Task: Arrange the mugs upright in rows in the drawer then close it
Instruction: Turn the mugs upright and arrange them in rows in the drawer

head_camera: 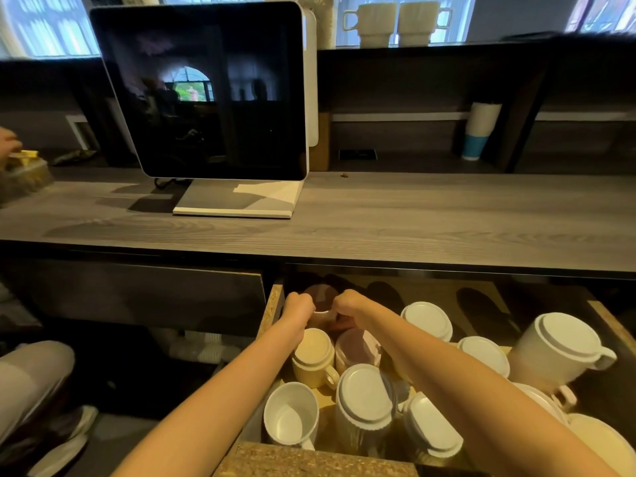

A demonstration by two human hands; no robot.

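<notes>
The open wooden drawer (pixel 272 308) under the counter holds several mugs. Both my hands reach into its back left corner. My left hand (pixel 298 306) and my right hand (pixel 349 302) each grip the rim of a dark brown mug (pixel 321 297) that stands upright there. In front of it stand an upright cream mug (pixel 315 356) and a pinkish mug (pixel 356 349). A white mug (pixel 292 413) stands upright at the front left. Several white mugs lie upside down, among them one (pixel 364 397) at the front and a large one (pixel 564 346) at the right.
A grey wooden counter (pixel 378 222) runs above the drawer, with a tablet screen on a stand (pixel 206 91). Two cream mugs (pixel 395 22) sit on a high shelf. Stacked paper cups (pixel 480 132) stand in a cubby. Another person's hand (pixel 8 141) is at the far left.
</notes>
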